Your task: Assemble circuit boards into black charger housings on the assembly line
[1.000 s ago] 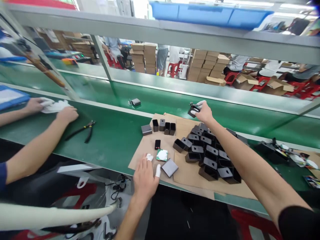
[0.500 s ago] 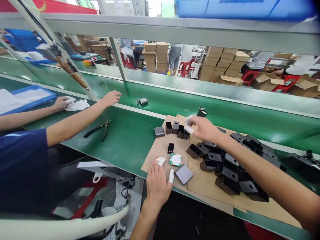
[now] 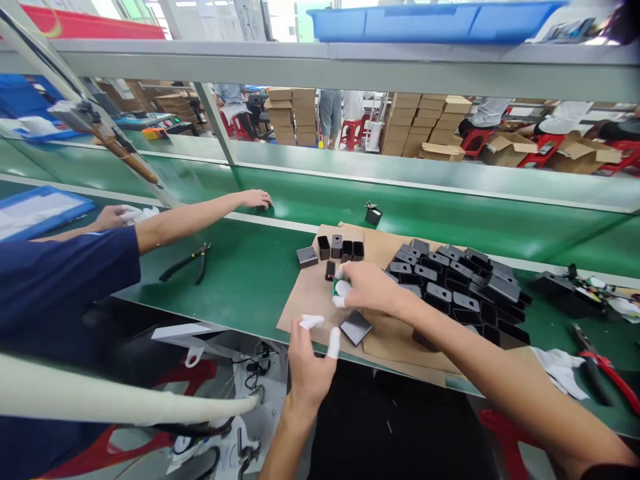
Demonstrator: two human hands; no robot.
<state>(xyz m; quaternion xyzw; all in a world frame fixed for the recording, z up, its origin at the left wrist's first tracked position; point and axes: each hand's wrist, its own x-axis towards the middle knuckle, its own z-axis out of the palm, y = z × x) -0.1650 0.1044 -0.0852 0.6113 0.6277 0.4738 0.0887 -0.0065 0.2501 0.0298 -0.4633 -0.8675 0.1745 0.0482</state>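
Observation:
My right hand (image 3: 369, 283), with white finger cots, has its thumb and fingertips closed at the edges of a small green circuit board (image 3: 342, 288) with a round white face. Beside the board lies a small black part (image 3: 331, 270). Near the bench edge my left hand (image 3: 311, 360) is held open, its capped thumb and finger apart with nothing between them. A dark grey square casing (image 3: 356, 327) lies on the brown cardboard (image 3: 305, 303), right of my left hand. Behind, several upright black housings (image 3: 337, 247) stand in a row.
Many black housings (image 3: 440, 293) crowd the cardboard on the right. Red-handled pliers (image 3: 603, 363) lie at far right, black-handled pliers (image 3: 187, 263) at left. A black plug unit (image 3: 373, 213) sits on the green belt. A co-worker's hand (image 3: 256, 199) reaches onto the belt.
My right hand has come from the housings at the back to the circuit board. My left hand has lifted off the cardboard, fingers spread. The co-worker's hand has reached the plug unit on the belt.

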